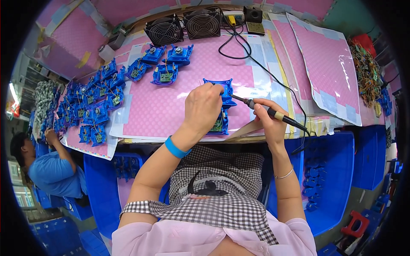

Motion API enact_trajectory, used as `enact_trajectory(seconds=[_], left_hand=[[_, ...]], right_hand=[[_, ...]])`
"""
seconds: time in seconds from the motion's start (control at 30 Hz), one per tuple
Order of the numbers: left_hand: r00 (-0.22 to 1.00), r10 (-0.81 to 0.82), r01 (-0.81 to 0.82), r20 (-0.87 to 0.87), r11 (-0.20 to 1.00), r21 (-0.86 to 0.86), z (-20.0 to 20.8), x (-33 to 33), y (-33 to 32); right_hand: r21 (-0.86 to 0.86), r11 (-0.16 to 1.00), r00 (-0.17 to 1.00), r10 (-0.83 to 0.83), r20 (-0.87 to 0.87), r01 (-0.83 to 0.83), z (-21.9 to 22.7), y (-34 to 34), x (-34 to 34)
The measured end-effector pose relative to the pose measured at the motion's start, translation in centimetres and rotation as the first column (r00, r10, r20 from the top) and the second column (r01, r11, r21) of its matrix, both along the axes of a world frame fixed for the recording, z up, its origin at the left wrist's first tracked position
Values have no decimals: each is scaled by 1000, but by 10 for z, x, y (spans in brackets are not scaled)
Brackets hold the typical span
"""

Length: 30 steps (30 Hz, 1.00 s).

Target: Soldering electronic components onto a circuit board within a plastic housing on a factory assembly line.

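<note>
My right hand (270,119) grips a soldering iron (275,113) with a dark handle and a black cord. Its tip points left and reaches a blue plastic housing (218,81) in front of me. My left hand (204,106) is closed at the housing's left side, fingers bent over it; what is pinched there is hidden behind the knuckles. Just below, a second blue part with a green circuit board (218,124) lies close to the table's near edge, partly covered by my left hand. A blue band circles my left wrist.
Several blue housings with boards (96,113) crowd the left of the pink table. Two black fans (202,23) stand at the back, near a soldering stand (255,27). Bundled wires (366,72) lie far right. Blue bins (337,192) flank my lap. A co-worker (53,168) sits left.
</note>
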<state>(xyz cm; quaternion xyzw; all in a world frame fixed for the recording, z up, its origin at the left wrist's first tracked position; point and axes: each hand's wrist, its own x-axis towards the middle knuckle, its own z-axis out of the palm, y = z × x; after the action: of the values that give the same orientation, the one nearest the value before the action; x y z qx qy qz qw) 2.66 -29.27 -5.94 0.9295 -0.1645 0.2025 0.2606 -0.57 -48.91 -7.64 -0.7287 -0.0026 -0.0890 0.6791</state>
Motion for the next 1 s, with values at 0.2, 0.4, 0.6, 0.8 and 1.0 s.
enact_trajectory(seconds=[0.2,0.4,0.6,0.8,1.0], left_hand=[[999,-33,33,-3,999,2,-9,7,-4],[999,-41,41,0,999,-6,-11,8,-5],[999,-38,38,1,999,-1,-16,13,-6],[1000,-21,14,-22,964,-267,-1,9,9],[959,127,-273,-252,642,-716,-12,-9,67]], right_hand=[[5,1000,1000,23,9,-23,-5,2,3],[-22,1000,1000,22,2,-22,-3,1,3],[-41,999,1000,24,-2,-24,-3,1,4],[-42,998,999,37,13,-37,-4,0,5],[-10,999,998,34,50,-33,-1,-2,4]])
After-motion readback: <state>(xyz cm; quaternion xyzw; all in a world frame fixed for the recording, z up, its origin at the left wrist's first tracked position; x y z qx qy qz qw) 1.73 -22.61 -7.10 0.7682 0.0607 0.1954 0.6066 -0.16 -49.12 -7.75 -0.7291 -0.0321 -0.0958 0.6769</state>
